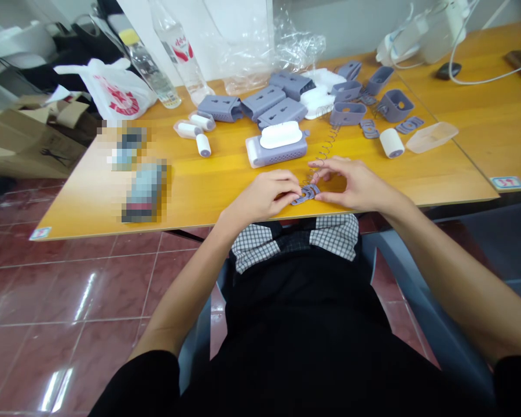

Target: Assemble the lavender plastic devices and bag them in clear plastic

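Note:
A small purple-grey slotted plastic plate (pixel 306 194) lies at the table's front edge, between my hands. My left hand (pixel 265 196) pinches its left end between thumb and fingers. At the right end, the thumb of my right hand (pixel 351 182) comes up to the plate, with a wide gap between that thumb and the curved fingers. A thin metal coil spring (pixel 329 143) stretches from just behind the plate back toward the grey parts. The fingertips of my right hand are beside this spring; whether they touch it I cannot tell. Behind my hands sits a grey-and-white plastic case (pixel 278 149).
Several grey housings (pixel 282 111) and open grey cups (pixel 348 113) stand farther back. White rollers (pixel 391 143) lie at both sides, with a clear tray (pixel 433 136) at right. Bottles (pixel 150 69), a plastic bag (pixel 113 90) and crumpled clear wrap (pixel 252 63) line the back.

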The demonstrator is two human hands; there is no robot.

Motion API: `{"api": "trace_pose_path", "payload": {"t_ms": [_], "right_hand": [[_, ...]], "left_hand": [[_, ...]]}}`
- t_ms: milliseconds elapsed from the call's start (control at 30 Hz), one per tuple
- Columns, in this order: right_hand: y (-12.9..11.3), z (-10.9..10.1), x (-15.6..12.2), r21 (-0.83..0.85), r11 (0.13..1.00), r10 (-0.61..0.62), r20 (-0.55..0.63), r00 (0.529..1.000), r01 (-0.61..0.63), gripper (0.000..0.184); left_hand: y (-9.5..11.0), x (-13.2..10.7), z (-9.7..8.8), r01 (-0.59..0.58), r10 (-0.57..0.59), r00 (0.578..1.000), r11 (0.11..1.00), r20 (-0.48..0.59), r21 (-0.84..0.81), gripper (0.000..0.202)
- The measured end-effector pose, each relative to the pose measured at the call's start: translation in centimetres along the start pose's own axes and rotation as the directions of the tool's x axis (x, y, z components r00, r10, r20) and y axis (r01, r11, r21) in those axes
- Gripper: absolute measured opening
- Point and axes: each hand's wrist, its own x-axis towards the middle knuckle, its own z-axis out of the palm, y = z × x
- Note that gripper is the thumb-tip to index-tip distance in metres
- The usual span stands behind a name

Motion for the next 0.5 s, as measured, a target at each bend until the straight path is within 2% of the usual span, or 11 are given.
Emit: {"api": "trace_pose_path", "payload": {"t_ms": [167,500], "right_hand": [[0.0,0.0,0.0,0.007,1.0,0.015,-0.007,1.0,-0.014,0.06],[-0.4,0.1,0.1,0.024,0.999,0.025,0.0,1.0,-0.025,0.051]], "left_hand": [[0.0,0.0,0.1,-0.012,0.012,1.0,1.0,0.003,0.026,0.021],[1.1,0.6,-0.9,-0.006,-0.004,0.996,0.994,0.093,0.106,0.024]]}}
